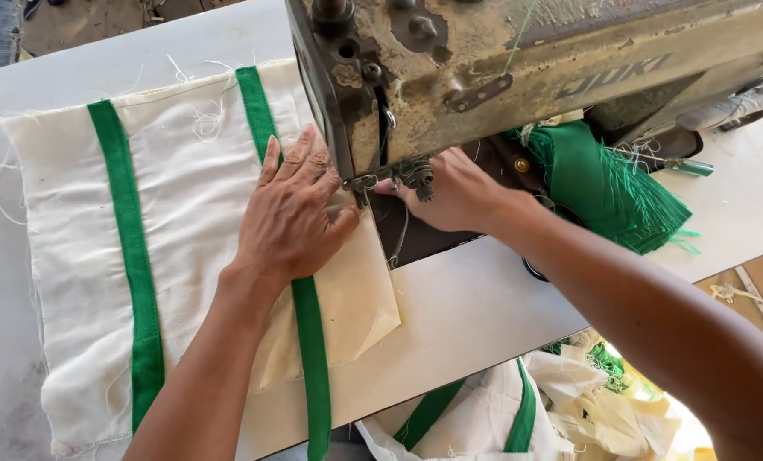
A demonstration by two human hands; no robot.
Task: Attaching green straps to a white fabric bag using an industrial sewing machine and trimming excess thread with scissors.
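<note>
A cream cloth panel (193, 179) with two green strips lies flat on the white sewing table (475, 299). My left hand (292, 213) presses flat on the cloth over the right green strip (310, 341), fingers spread, just left of the presser foot (362, 183). My right hand (450, 192) reaches under the arm of the worn beige sewing machine (518, 60), fingertips at the needle area near the cloth's edge. Whether it pinches anything is hidden by the machine.
Green fringed fabric (612, 188) is bunched behind the machine at the right. A pile of cream and green pieces (518, 418) lies below the table's front edge. Loose threads trail off the cloth at the left.
</note>
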